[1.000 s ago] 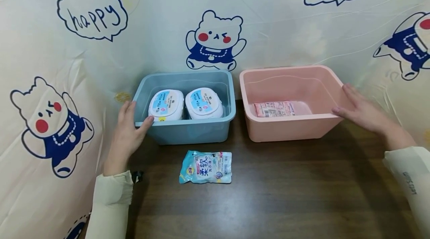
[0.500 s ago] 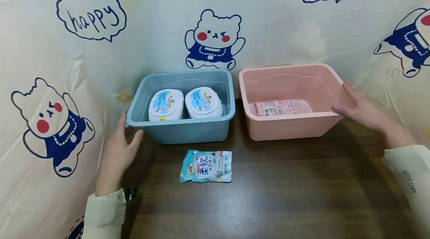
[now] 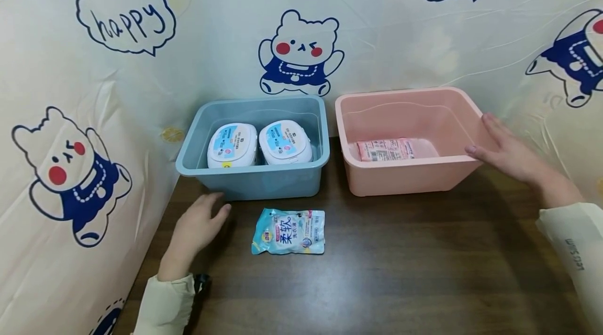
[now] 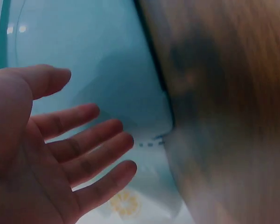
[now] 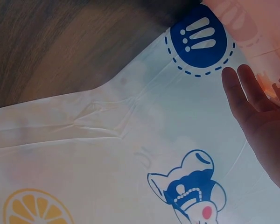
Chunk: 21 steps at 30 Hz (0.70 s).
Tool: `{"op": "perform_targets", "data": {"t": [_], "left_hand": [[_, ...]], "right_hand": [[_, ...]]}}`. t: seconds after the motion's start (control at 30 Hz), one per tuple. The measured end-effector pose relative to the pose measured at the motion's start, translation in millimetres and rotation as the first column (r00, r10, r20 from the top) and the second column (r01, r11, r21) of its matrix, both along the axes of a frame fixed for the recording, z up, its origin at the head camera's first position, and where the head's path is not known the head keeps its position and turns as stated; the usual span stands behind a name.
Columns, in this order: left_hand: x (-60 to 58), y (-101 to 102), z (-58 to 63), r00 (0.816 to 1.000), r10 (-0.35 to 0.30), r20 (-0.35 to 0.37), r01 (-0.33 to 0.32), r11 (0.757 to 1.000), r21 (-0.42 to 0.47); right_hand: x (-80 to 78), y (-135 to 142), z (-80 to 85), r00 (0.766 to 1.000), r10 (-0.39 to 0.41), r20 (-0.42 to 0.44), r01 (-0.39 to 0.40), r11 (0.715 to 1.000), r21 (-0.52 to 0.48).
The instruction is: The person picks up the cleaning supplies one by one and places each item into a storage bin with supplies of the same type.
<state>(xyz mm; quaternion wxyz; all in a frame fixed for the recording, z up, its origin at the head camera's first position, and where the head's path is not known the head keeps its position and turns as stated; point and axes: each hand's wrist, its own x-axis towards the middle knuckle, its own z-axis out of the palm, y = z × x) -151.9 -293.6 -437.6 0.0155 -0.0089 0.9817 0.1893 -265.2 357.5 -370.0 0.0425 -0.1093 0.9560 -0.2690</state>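
My left hand [image 3: 195,230] hovers over the table in front of the blue bin [image 3: 264,186], left of a blue laundry detergent pouch [image 3: 289,231] lying flat. In the left wrist view its fingers [image 4: 91,161] are spread and nearly straight, with nothing held; the bin's wall [image 4: 84,37] stands behind them. My right hand [image 3: 513,159] rests at the right front corner of the pink bin [image 3: 400,180], thumb over the rim. In the right wrist view two straight fingers [image 5: 238,95] show beside the pink wall [image 5: 266,51]; the thumb is out of that view.
Two white lidded tubs [image 3: 232,145] with blue labels sit inside the blue bin. A pink packet [image 3: 385,150] lies in the pink bin. Printed cloth [image 3: 391,26] hangs behind and along both sides of the brown wooden table [image 3: 377,272].
My left hand has let go of the blue bin's left front corner and moved down and right toward the pouch. My right hand stays at the pink bin's corner.
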Motion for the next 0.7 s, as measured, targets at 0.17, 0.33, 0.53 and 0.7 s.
{"op": "perform_targets", "data": {"t": [0.17, 0.33, 0.53, 0.7], "left_hand": [[-3.2, 19, -13.2, 0.998, -0.065, 0.006, 0.065, 0.998, 0.0], [-3.6, 38, -21.4, 0.991, -0.122, 0.063, 0.123, 0.992, -0.008], [-4.6, 58, -26.4, 0.977, -0.171, 0.125, 0.176, 0.984, -0.033], [-8.2, 70, -29.6, 0.973, -0.183, 0.137, 0.191, 0.98, -0.047]], "right_hand": [[-1.4, 0, 0.1, 1.0, -0.001, 0.0, 0.001, 1.0, 0.002], [-0.8, -1, 0.8, 1.0, 0.004, -0.007, -0.004, 1.0, -0.007], [-1.1, 0, -0.6, 1.0, 0.007, -0.017, -0.007, 1.0, -0.014], [-2.8, 2, -2.7, 1.0, -0.002, -0.013, 0.002, 1.0, -0.004]]}}
